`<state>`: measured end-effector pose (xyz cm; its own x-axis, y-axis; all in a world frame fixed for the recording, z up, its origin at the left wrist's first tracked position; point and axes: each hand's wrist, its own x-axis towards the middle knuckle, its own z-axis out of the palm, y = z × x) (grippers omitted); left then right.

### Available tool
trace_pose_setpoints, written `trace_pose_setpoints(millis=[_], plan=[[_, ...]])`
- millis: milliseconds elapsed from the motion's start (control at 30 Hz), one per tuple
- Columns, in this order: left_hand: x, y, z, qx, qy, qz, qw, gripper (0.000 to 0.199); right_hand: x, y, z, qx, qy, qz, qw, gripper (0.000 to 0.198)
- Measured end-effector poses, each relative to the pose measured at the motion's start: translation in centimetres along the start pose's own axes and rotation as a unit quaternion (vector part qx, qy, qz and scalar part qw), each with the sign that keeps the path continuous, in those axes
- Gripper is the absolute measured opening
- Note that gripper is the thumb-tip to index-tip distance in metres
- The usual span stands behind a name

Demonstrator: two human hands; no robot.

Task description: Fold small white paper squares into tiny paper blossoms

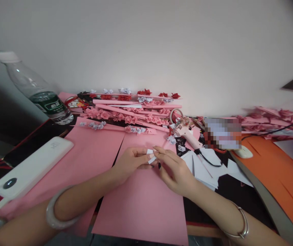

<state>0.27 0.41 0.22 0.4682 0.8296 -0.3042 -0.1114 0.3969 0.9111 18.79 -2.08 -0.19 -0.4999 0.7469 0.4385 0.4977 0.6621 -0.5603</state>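
Note:
Between both hands is a small folded piece of white paper (151,159), held above a pink sheet (146,208). My left hand (131,160) pinches it from the left, thumb on top. From the right, the fingers of my right hand (174,171) close on its upper edge. Part of the paper is hidden behind the fingers. Just right of my right hand lie loose white paper sheets (202,171) and a pale pink glue gun (191,138) with a black cord.
A water bottle (41,90) and a white power bank (33,167) are on the left. Pink stems with paper flowers (128,118) lie along the wall. Right of them are a tape roll (175,116), a blurred-out screen (223,133), a white mouse (245,152) and orange sheets (276,171).

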Motion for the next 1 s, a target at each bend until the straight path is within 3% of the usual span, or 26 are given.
trace_pose_setpoints(millis=[200, 300, 500, 700, 867, 1000], plan=[[0.03, 0.18, -0.07, 0.067, -0.012, 0.024, 0.997, 0.027, 0.39, 0.18, -0.21, 0.072, 0.062, 0.111, 0.989, 0.021], [0.0, -0.09, 0.07, 0.087, -0.031, 0.034, 0.995, 0.029, 0.48, 0.25, 0.0, 0.072, 0.044, 0.147, 0.986, 0.008], [-0.16, -0.49, 0.32, 0.079, -0.067, 0.048, 0.993, 0.03, 0.63, 0.2, 0.28, 0.109, -0.047, 0.145, 0.982, 0.027], [-0.1, -0.42, 0.26, 0.055, -0.101, 0.034, 0.993, 0.029, 0.84, -0.09, 0.06, 0.225, -0.088, 0.175, 0.954, 0.032], [-0.09, -0.37, 0.06, 0.043, -0.121, 0.033, 0.991, 0.029, 0.75, -0.25, 0.08, 0.239, -0.088, 0.181, 0.95, 0.032], [0.03, -0.18, -0.04, 0.058, -0.092, 0.025, 0.994, 0.029, 0.5, 0.15, 0.18, 0.208, -0.045, 0.172, 0.962, 0.034]])
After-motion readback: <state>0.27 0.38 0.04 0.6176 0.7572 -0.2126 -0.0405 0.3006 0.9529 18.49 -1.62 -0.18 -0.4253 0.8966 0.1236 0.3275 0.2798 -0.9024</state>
